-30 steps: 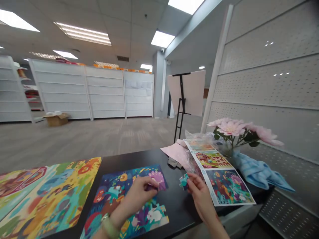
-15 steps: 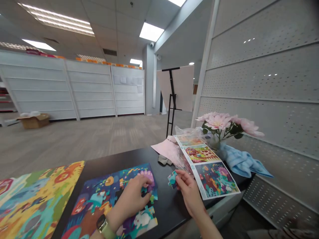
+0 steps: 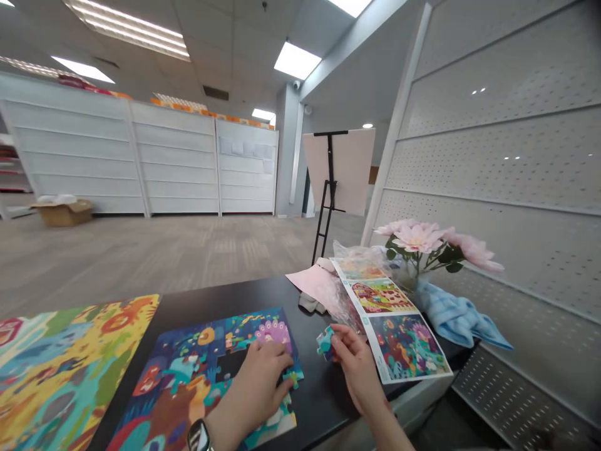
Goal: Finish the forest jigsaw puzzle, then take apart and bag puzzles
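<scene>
Right hand (image 3: 358, 368) pinching a puzzle piece (image 3: 323, 343), which juts toward nine o'clock, long axis unclear; left hand (image 3: 263, 376) arches over the puzzle (image 3: 168, 401), can't tell its grip!

Left hand (image 3: 261, 377) has moved down the puzzle (image 3: 181, 382)

Puzzle (image 3: 201, 388) centre-stage on the counter (image 3: 323, 391), picture panel (image 3: 79, 369) to its left! Over right, printed sheet (image 3: 387, 315); between them, loose piece (image 3: 325, 342) in the right hand (image 3: 357, 363). Cloth (image 3: 462, 313) right of the sheet, easel (image 3: 331, 169) behind the counter!
</scene>
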### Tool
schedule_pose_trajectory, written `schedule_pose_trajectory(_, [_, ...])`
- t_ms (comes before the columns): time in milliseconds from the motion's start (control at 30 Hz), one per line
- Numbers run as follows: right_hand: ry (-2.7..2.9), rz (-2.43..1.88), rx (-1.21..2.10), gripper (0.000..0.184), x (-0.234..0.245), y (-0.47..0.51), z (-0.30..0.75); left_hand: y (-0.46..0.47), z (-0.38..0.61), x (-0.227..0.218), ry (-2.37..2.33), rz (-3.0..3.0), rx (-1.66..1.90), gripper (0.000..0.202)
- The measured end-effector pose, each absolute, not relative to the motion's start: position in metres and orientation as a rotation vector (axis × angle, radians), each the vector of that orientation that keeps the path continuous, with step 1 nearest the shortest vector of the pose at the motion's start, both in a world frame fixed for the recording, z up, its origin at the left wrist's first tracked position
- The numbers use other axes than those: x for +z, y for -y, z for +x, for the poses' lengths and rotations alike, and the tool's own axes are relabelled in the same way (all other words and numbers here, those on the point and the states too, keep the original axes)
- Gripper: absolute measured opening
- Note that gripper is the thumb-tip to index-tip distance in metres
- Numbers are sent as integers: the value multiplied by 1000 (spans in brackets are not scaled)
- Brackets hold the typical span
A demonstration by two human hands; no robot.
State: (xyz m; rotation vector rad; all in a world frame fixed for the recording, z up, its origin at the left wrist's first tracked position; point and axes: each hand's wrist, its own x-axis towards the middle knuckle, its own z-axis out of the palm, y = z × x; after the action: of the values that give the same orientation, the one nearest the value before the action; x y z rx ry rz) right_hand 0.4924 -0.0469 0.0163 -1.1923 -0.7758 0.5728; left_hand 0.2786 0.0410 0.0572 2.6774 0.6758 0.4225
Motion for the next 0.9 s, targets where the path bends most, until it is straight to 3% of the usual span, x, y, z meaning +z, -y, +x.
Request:
schedule_pose_trajectory(467, [780, -1250, 551, 44, 19, 47, 493, -34, 261, 65, -612, 2631, 261, 43])
schedule_pose_trajectory(533, [786, -1243, 547, 44, 18, 47, 494, -44, 257, 69, -630, 2587, 386, 49])
schedule_pose_trajectory(733, [827, -1254, 555, 44, 22, 49, 491, -88, 228, 95, -798, 2148, 1265, 44])
schedule_pose_trajectory(900, [1010, -1384, 642, 43, 27, 51, 486, -88, 188, 73, -828, 2217, 1089, 30])
